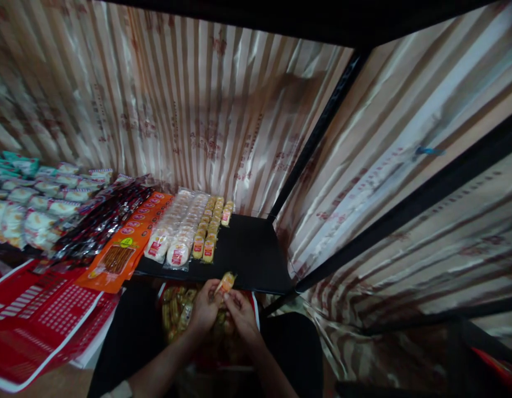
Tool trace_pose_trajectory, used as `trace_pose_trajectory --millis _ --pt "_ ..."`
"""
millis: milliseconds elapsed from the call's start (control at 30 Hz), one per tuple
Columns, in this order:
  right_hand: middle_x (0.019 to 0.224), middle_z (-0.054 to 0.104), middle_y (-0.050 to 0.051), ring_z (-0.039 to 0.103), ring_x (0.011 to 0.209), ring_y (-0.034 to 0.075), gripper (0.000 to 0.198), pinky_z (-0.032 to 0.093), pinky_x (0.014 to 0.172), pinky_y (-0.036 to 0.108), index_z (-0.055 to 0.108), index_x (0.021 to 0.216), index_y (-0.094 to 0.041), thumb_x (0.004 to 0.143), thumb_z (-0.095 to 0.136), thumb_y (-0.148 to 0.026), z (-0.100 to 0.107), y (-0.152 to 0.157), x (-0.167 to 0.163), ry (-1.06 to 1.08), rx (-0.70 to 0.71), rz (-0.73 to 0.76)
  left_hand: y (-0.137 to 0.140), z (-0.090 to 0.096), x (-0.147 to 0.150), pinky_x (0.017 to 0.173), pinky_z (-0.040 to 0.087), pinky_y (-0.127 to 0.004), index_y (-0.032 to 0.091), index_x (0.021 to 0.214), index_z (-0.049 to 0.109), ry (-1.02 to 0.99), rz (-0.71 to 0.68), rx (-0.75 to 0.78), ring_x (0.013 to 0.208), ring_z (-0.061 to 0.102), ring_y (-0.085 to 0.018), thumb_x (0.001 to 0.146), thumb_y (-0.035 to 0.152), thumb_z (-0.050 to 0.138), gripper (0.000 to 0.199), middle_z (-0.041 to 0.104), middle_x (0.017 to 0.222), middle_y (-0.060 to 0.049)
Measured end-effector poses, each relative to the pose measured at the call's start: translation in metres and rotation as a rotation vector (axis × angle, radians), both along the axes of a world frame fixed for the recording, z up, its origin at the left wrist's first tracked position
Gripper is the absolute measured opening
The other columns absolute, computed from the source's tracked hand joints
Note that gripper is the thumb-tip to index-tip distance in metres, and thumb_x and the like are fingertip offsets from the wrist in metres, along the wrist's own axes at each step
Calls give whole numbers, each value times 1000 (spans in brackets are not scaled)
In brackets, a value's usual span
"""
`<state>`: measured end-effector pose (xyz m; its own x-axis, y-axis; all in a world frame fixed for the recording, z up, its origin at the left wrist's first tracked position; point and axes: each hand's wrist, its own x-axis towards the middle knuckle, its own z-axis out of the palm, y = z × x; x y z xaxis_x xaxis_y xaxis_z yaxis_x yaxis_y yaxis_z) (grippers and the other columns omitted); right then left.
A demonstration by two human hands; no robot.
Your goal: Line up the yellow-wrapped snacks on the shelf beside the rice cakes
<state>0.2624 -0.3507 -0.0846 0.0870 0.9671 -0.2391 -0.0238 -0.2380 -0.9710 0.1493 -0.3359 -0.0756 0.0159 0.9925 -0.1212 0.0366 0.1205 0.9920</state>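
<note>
Both my hands pinch one small yellow snack packet (pixel 227 282) with an orange-red label, just in front of the black shelf's edge. My left hand (pixel 205 307) grips its left side, and my right hand (pixel 241 316) has thumb and fingers closed on its lower right. Below them, a red basket with a white rim (pixel 256 310) sits between the knees, filled with similar yellow packets (pixel 175 309). On the black shelf (pixel 250 249), more yellow packets (pixel 209 243) stand in rows, with a single packet (pixel 227 213) at the back right.
Left of the yellow rows lie white round cracker packs (pixel 179 251), an orange pretzel bag (pixel 119 257), dark shiny packets (pixel 96 221) and white snack bags (pixel 40 226). A red basket (pixel 40 320) stands at lower left. Black frame poles (pixel 318 138) and striped sheeting (pixel 198 110) enclose the shelf.
</note>
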Motion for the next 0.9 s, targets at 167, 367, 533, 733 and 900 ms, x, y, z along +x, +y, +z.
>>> trace_pose_trajectory --millis 167,367,533,733,900 --pt "78 67 5 63 71 19 48 46 58 26 63 83 -19 56 68 -58 16 35 1 62 11 -29 23 11 5 86 48 -32 14 102 56 109 91 30 96 60 -19 75 22 46 30 64 105 -10" --pt "73 66 4 59 66 16 40 44 54 24 62 81 -18 61 66 -52 24 87 13 -19 129 -122 36 17 14 106 32 -38 17 115 55 350 151 213 122 44 -22 73 18 46 43 51 128 -9" --pt "73 64 2 59 66 16 34 46 60 25 60 86 -19 66 62 -46 12 124 26 -77 167 -152 49 14 34 109 27 -38 18 117 55 335 94 200 125 40 -21 78 23 42 41 49 131 -8" --pt "72 62 -1 60 66 15 33 48 65 27 58 94 -22 68 61 -42 7 155 30 -154 199 -121 82 10 57 112 19 -38 14 127 44 269 88 88 131 32 -20 83 27 38 46 41 139 -9" --pt "72 61 -2 58 65 15 33 47 66 27 60 97 -24 71 58 -42 11 185 30 -283 223 -98 116 9 68 112 17 -34 10 134 33 165 76 36 135 23 -18 87 29 34 51 29 146 -11"
